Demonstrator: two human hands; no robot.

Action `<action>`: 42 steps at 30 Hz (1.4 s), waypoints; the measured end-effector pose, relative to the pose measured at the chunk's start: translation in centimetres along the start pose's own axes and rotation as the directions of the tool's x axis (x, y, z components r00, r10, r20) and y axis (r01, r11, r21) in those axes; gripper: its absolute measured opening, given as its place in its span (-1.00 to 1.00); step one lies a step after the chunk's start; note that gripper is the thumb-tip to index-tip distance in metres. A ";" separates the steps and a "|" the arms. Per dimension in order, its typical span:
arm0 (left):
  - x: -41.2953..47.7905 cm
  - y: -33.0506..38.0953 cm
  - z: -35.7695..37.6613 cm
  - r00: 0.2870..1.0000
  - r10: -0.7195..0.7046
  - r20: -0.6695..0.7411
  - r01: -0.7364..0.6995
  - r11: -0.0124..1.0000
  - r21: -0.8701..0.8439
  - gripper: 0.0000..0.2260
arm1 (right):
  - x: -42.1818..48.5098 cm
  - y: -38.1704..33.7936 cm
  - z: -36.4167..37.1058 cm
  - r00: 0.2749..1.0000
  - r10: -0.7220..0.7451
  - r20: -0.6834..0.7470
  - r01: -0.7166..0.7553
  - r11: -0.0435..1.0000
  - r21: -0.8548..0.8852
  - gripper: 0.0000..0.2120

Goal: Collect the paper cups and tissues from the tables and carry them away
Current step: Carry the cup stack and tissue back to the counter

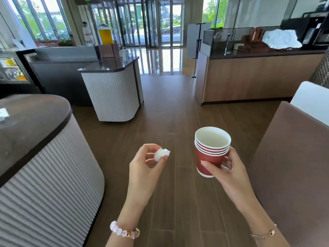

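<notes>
My right hand [226, 168] grips a nested stack of several red paper cups [211, 150] with white insides, held upright over the wooden floor. My left hand [144, 166] pinches a small crumpled white tissue [161, 154] between thumb and fingertips, level with the cups and to their left. Both hands are raised in front of me, apart from each other. Another white scrap of tissue [3, 114] lies on the dark top of the counter at the far left edge.
A ribbed white counter with a dark top [35, 125] stands close on my left. A brown seat back [293, 157] is on my right. Ahead are a second ribbed counter [114, 93], a wooden service counter [258, 79], and an open wooden floor aisle [169, 107] leading to glass doors.
</notes>
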State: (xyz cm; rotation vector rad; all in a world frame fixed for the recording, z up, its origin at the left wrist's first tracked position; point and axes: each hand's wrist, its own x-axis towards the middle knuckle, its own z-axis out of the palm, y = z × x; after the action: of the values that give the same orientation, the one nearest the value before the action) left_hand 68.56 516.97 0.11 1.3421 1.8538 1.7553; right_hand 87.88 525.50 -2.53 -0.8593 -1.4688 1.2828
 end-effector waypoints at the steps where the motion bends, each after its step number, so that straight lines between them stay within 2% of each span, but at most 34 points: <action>1: 1.6 -0.7 0.8 1.000 -0.008 0.008 0.008 1.000 -0.010 -0.83 | 1.6 0.4 -0.1 1.000 0.002 -0.012 -0.002 1.000 0.000 -0.45; 11: 20.8 -8.6 10.0 0.992 -0.058 0.108 0.074 0.986 -0.149 -0.88 | 20.7 5.7 0.0 0.991 0.009 -0.136 -0.015 0.999 -0.045 -0.44; 24: 43.2 -13.5 21.9 0.961 0.003 0.278 0.043 0.986 -0.161 -0.89 | 43.7 9.7 -0.9 0.954 0.008 -0.300 -0.034 0.996 -0.082 -0.46; 35: 59.2 -16.7 36.6 0.956 0.035 0.290 0.004 0.991 -0.133 -0.89 | 63.4 14.4 -7.2 0.952 -0.002 -0.307 -0.029 0.995 -0.095 -0.49; 42: 68.8 -16.3 48.5 0.936 0.075 0.345 -0.014 0.985 -0.174 -0.89 | 75.4 15.4 -14.1 0.930 -0.014 -0.368 -0.028 0.994 -0.108 -0.44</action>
State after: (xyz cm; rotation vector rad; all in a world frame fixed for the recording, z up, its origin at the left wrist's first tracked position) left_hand 59.22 602.14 1.14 1.5222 1.4597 1.5304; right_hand 78.72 603.16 -1.94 -1.1140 -1.2427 0.9838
